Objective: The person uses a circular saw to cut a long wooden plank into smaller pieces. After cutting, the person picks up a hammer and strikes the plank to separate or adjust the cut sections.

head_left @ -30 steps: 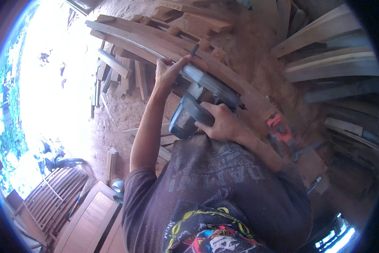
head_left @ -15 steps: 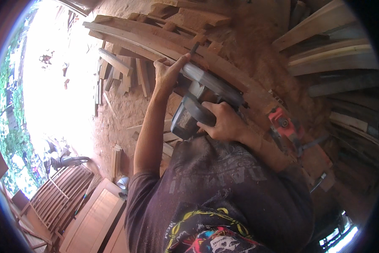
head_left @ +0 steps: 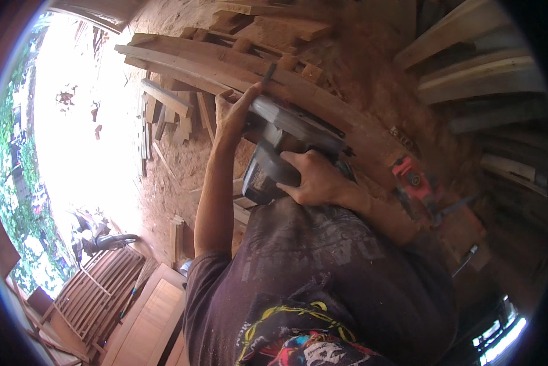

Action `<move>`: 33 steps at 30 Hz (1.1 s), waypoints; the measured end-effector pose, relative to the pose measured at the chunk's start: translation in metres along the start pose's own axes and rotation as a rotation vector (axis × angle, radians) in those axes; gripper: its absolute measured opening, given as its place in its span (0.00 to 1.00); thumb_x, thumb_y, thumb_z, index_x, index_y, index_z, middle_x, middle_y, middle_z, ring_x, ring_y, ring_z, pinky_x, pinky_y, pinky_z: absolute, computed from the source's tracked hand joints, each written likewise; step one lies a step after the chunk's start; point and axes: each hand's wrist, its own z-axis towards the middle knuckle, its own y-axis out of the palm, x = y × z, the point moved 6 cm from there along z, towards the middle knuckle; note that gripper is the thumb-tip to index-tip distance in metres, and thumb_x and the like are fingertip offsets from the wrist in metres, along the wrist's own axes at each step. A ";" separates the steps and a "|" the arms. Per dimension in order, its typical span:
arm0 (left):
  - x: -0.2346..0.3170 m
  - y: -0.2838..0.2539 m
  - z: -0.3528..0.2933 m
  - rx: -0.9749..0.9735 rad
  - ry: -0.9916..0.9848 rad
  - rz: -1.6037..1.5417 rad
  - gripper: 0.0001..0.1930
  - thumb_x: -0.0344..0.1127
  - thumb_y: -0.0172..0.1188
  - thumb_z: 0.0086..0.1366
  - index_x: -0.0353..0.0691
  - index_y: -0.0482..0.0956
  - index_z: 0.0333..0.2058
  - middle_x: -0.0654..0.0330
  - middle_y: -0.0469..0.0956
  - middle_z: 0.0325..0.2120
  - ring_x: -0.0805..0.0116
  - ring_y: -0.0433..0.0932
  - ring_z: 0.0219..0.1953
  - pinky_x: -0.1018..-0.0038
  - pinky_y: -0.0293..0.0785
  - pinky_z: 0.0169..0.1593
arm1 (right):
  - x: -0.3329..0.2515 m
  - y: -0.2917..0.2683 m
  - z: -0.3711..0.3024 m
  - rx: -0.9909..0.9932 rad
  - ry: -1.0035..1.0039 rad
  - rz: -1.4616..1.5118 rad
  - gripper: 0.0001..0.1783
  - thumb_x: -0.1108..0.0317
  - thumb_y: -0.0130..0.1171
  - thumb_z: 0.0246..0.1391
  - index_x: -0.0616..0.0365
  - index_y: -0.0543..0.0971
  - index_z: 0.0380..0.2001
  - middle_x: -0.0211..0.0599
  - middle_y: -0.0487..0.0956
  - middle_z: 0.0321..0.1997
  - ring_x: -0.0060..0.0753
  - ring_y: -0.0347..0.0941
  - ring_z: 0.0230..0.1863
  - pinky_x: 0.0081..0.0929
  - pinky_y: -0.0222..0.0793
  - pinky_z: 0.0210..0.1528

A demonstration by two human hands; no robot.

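Note:
A circular saw [head_left: 295, 126] with a grey guard and dark motor housing rests over a long wooden board [head_left: 194, 68], close in front of my body. My right hand [head_left: 318, 178] is wrapped round its dark rear handle. At the saw's front end, my left hand [head_left: 232, 114] grips near the guard and the board's edge, thumb stretched forward beside a thin dark bar. What the left fingers hold underneath is hidden. The blade cannot be seen from here.
A red and black power tool [head_left: 415, 178] lies on the bench to the right. Cut wood offcuts [head_left: 167, 97] are piled beyond the board on the left. Planks [head_left: 475, 79] are stacked at far right. A panelled door [head_left: 143, 323] and a motorcycle [head_left: 100, 235] stand lower left.
The circular saw and both hands have shifted slightly left along the board. My grip looks the same, and the view has moved a little.

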 end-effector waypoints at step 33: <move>0.038 -0.068 0.047 0.040 -0.032 0.082 0.59 0.60 0.81 0.57 0.12 0.61 0.65 0.40 0.82 0.48 0.58 0.86 0.42 0.67 0.85 0.43 | -0.024 0.024 0.087 0.016 0.007 0.009 0.33 0.65 0.77 0.52 0.75 0.80 0.57 0.66 0.86 0.47 0.66 0.84 0.53 0.47 0.79 0.58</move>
